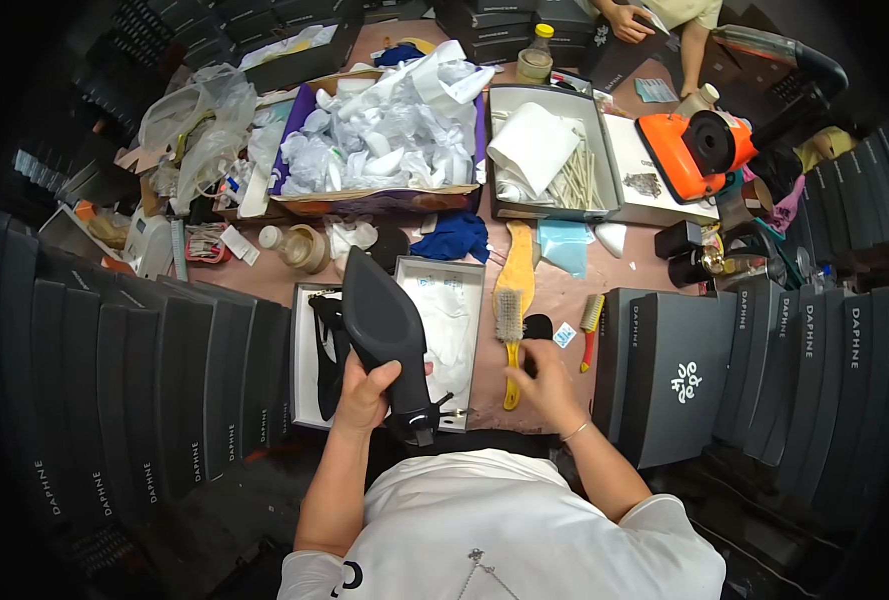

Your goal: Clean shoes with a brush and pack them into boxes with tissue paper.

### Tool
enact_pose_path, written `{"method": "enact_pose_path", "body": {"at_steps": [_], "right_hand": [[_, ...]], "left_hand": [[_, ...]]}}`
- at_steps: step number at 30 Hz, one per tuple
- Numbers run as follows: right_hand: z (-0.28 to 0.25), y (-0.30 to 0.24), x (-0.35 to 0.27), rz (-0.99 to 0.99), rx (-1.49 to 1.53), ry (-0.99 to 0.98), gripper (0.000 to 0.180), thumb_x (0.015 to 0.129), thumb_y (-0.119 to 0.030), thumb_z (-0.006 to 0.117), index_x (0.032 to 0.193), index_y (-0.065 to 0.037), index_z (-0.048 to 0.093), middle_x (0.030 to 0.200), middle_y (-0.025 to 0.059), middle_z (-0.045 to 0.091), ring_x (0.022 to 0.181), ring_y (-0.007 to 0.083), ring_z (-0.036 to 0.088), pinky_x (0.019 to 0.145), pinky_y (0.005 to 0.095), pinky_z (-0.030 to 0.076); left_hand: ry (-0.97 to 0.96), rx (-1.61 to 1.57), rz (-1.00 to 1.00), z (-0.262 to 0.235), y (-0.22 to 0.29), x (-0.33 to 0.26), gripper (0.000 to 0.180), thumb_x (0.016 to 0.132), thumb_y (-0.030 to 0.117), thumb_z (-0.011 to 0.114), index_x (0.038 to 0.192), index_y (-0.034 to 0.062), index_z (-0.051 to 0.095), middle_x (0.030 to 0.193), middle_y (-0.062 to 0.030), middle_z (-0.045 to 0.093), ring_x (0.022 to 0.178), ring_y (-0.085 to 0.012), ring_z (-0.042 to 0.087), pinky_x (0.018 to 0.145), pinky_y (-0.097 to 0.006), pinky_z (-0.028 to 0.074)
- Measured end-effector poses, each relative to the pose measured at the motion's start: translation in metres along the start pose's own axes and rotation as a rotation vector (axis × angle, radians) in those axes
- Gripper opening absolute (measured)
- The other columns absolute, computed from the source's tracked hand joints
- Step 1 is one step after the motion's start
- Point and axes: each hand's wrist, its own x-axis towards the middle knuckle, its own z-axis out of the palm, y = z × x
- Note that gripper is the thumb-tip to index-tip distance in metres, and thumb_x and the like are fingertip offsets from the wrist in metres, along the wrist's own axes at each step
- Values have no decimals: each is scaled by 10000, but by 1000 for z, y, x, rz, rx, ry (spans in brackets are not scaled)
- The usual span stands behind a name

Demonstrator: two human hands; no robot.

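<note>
White shirt point(505, 530) is nearest the camera. Pink bench point(610, 275) is crowded beyond. Lidless shoebox point(302, 350) is partly covered by the black shoe point(380, 305), held sole-up above it by the left hand point(367, 395), thumb pressed on the sole. Right hand point(548, 385) is half-curled beside the yellow-handled brush point(512, 355); contact can't be told. Risk: shoe dropped if the single-handed grip slips.
</note>
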Motion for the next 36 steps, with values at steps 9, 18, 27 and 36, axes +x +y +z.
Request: {"method": "enact_pose_path", "body": {"at_steps": [9,18,27,36], "right_hand": [[23,81,40,68,-143,259,458,762,-92,553,1205,6,486,1249,247,477,1133,417,485,997,443,375],[78,-88,257,-1008,-419,-179,389,803,-139,640,1190,-158,612,1167,92,555,1036,259,524,825,354,423],[125,-72,288,-891,-329,-361,264,813,-111,618,1069,-76,675,993,107,626,924,291,578,814,378,465],[64,-149,95,-755,-56,-188,180,773,-146,709,886,-46,609,784,123,555,732,303,572,624,400,468]], "left_hand": [[-76,113,-320,-27,-18,-24,455,790,123,710,1163,-5,484,916,-90,593,764,-202,658,673,-318,553],[-76,-1,-185,-41,-12,-30,426,764,149,721,1104,3,512,852,-73,609,747,-164,642,707,-309,535],[2,-78,-105,-58,-1,-38,303,780,138,698,1012,2,558,794,-59,607,718,-160,630,698,-312,532],[-63,154,-349,-42,-27,-50,193,773,29,714,925,-13,603,780,-66,655,672,-116,626,610,-267,534]]}}
